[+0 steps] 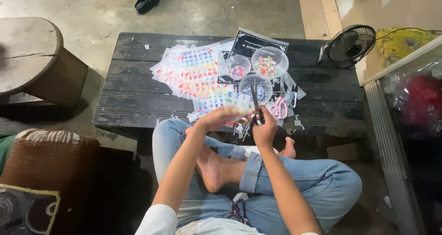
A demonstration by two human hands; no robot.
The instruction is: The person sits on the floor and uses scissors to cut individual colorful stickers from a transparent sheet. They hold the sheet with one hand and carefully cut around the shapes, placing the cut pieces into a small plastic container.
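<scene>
Right hand [264,131] closed around black scissors [254,103], blades pointing away; left hand [216,119] beside it pinches a sticker sheet [195,73]. Beyond the hands, three clear cups [258,69] on the dark slatted desk [133,96]. Farther right, a small fan [352,44]; concrete floor [92,14] behind.

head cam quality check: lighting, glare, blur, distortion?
Head view: lit brightest on the sticker sheets, pale and slightly washed out; dark corners at lower left and right. Glare on the plastic cups. Right hand with scissors and left hand slightly soft. Wide-angle bending at the bench edges.
</scene>
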